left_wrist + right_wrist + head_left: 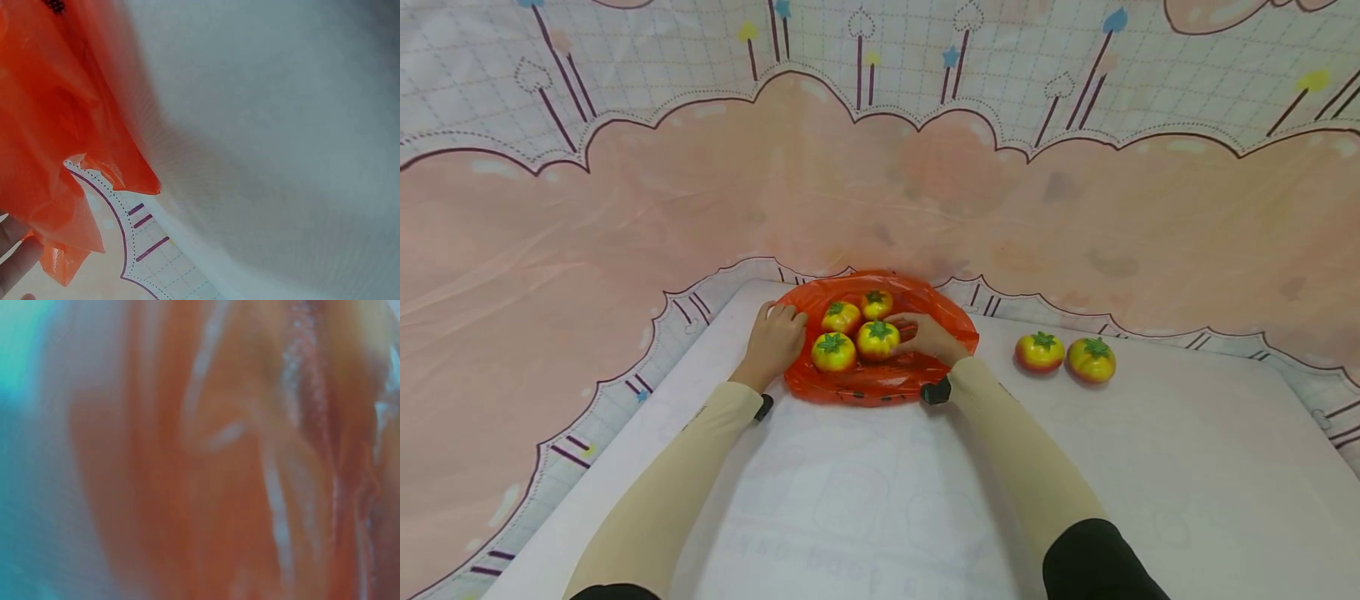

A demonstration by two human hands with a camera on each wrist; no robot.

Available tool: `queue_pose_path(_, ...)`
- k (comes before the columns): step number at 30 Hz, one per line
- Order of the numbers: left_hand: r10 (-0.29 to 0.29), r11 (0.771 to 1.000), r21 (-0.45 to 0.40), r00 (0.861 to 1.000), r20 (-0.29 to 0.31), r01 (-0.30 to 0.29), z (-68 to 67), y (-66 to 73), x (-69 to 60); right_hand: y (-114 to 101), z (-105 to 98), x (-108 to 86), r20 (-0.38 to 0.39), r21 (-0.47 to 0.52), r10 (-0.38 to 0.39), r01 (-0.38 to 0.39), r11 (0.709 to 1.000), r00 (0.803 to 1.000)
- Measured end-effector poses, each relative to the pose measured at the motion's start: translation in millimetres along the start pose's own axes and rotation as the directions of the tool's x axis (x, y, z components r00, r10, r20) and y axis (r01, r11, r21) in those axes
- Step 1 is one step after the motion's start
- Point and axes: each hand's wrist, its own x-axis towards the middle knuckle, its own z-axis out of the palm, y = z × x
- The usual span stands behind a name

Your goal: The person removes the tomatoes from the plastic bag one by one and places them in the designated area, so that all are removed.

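A red-orange plastic bag (pixel 880 393) lies spread on the white table, with several yellow-red fruits with green tops on it. My left hand (pixel 777 339) holds the bag's left edge; in the left wrist view, the fingers (pixel 22 259) meet the orange plastic (pixel 37 137) at the lower left. Over the right part of the bag, my right hand (pixel 925 337) has its thumb and fingers around the right side of the front right fruit (pixel 877 341). Blurred orange plastic (pixel 219 506) fills most of the right wrist view, where no fingers can be made out.
Two more such fruits, one (pixel 1039 353) beside another (pixel 1092 361), sit on the white table (pixel 1187 467) to the right of the bag. A patterned pink and white cloth (pixel 700 200) stretches behind and around the table.
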Motion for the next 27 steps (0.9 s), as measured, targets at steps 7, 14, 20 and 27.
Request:
queue_pose_path(7, 0.003, 1.0, -0.006, 1.0, -0.002, -0.003, -0.1, -0.3, 0.0, 0, 0, 1.3, 0.007, -0.013, 0.018, -0.018, 1.0, 1.0)
queue_pose_path(14, 0.007, 1.0, -0.004, 1.0, 0.0, -0.007, 0.1, -0.9, 0.1, -6, -4, 2.9, 0.068, -0.018, 0.078, -0.077, 0.997, 0.995)
queue_pose_path(20, 0.011, 1.0, -0.001, 1.0, -0.006, -0.011, 0.1, -1.4, -0.1, -13, -5, 3.6, 0.109, 0.014, 0.11, -0.112, 0.994, 0.988)
queue_pose_path(27, 0.009, 1.0, -0.008, 1.0, 0.008, -0.009, 0.6, -2.0, 0.3, -15, -6, 4.9, 0.122, 0.037, 0.113, -0.118, 0.992, 0.986)
